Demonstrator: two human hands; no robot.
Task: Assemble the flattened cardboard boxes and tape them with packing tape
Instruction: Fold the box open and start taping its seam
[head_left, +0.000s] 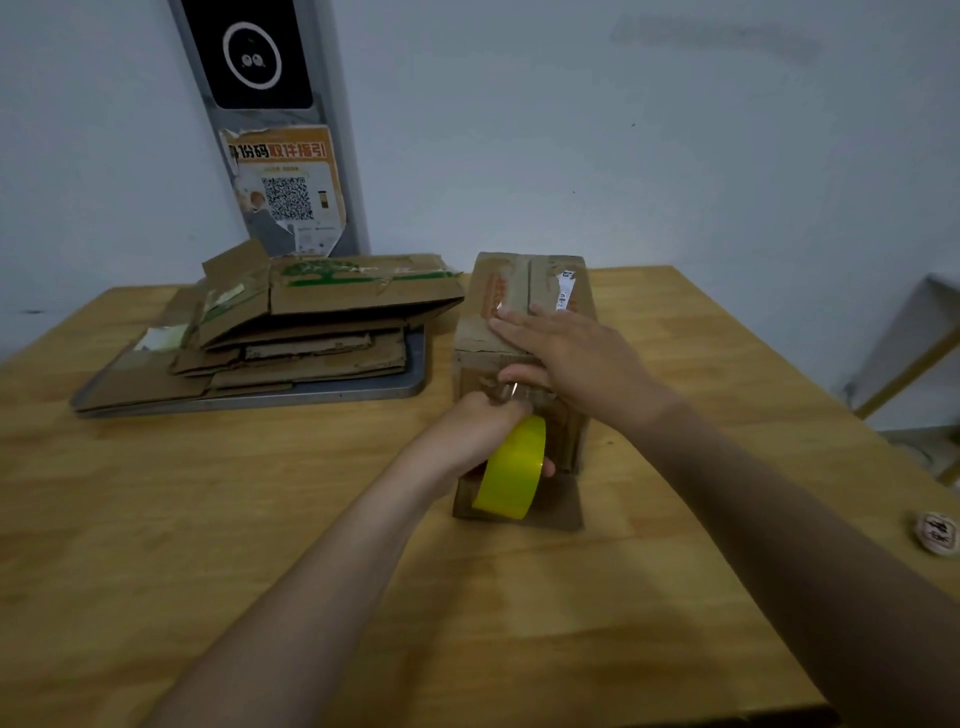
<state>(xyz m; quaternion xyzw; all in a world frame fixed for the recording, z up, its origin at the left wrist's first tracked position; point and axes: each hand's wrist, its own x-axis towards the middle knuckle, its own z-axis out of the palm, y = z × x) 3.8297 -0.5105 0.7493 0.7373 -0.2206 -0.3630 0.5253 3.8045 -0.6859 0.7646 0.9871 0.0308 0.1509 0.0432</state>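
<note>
**A:** How far along is the work, in your opinion?

**B:** I judge it is in the early part. One cardboard box (524, 291) stands assembled on the tabletop (260, 519) and is being taped. A shiny strip seems to lie along its top seam, but I cannot be certain.

**A:** And the hands?

**B:** The right hand (563, 353) lies flat on top of the box. Its fingers (514, 325) are straight; they press down and grasp nothing. The left hand (470, 431) is just below the right thumb, at the near face of the box. Its fingers are curled round the yellow tape roll (511, 467), which touches that face.

**A:** Please count the things.

**B:** One standing box, one tape roll, one grey tray (363, 391). On the tray, well to the left of the left fingers, is a pile of flattened boxes (311, 332). I see at least four layers, but they overlap, so I cannot give an exact number. Far to the right of the right fingers lies one small round object (935, 532); I cannot tell what it is.

**A:** What is left, then?

**B:** To finish and cut this strip, and then, I think, to do the whole pile.
</note>
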